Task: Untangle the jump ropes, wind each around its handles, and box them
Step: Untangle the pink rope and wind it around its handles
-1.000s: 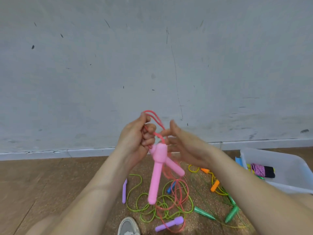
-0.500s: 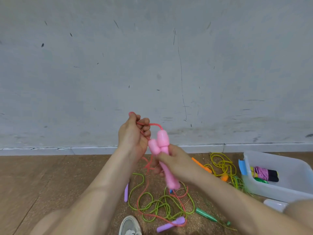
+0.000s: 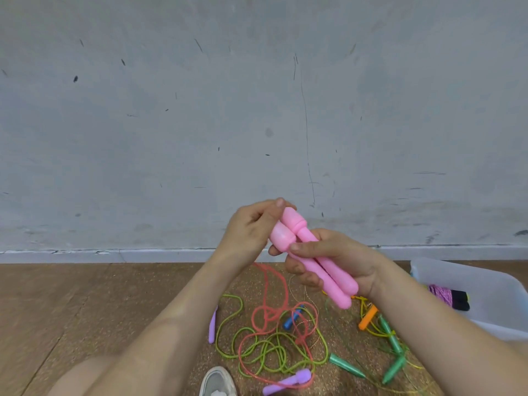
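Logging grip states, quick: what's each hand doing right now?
Left hand: fingers curled, seemingly pinching the pink rope.
Right hand: grips both pink handles together.

Two smooth pink plastic jump-rope handles [image 3: 314,264] lie side by side, touching, with their caps tilted up-left, gripped in the right hand [image 3: 337,261]. Their thin red-pink cord [image 3: 284,287] drops, apparently from the left hand [image 3: 251,230], onto a tangled lime-green cord [image 3: 274,352]. A translucent white plastic box [image 3: 471,281] stands at the right.

Tangled ropes [image 3: 268,347] and box [image 3: 471,281] on floor [image 3: 85,304]
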